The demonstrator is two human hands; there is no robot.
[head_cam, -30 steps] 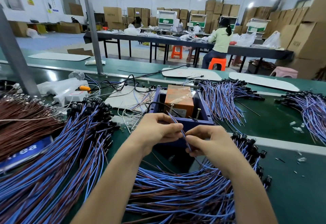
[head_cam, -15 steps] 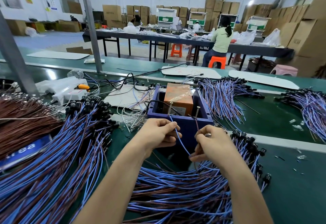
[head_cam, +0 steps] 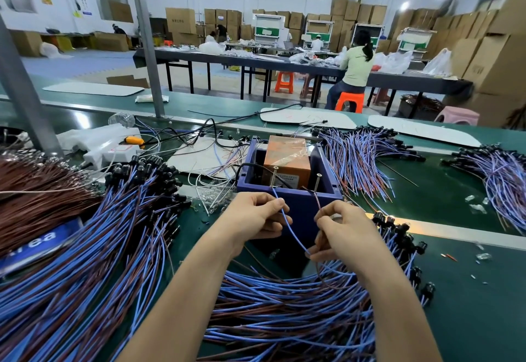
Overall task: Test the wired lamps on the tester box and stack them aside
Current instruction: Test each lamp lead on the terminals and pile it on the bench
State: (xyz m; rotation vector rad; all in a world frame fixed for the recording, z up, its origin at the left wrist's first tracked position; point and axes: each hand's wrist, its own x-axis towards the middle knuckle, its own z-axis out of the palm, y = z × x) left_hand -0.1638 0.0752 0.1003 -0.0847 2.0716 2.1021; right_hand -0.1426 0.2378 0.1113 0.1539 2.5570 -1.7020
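The tester box (head_cam: pixel 301 205) is a dark blue open box with an orange unit (head_cam: pixel 286 159) inside and two upright screws, the left screw (head_cam: pixel 275 176) and the right screw (head_cam: pixel 316 183), at its near wall. My left hand (head_cam: pixel 254 218) pinches the blue wire (head_cam: pixel 290 228) of one lamp, its bare end reaching up to the left screw. My right hand (head_cam: pixel 341 232) pinches the same lamp's brown wire (head_cam: pixel 317 199), which runs up to the right screw. The lamp's head is hidden behind my right hand.
Heaps of blue-and-brown wired lamps lie all around: a big pile at the left (head_cam: pixel 94 247), one under my forearms (head_cam: pixel 284 310), one behind the box at the right (head_cam: pixel 358 156), another at the far right (head_cam: pixel 498 173). A brown wire bundle (head_cam: pixel 34 199) and a white power strip (head_cam: pixel 113 153) lie left.
My hands have drawn apart, splitting the lamp's two wires. The wire ends have gone up to the two screws on the box.
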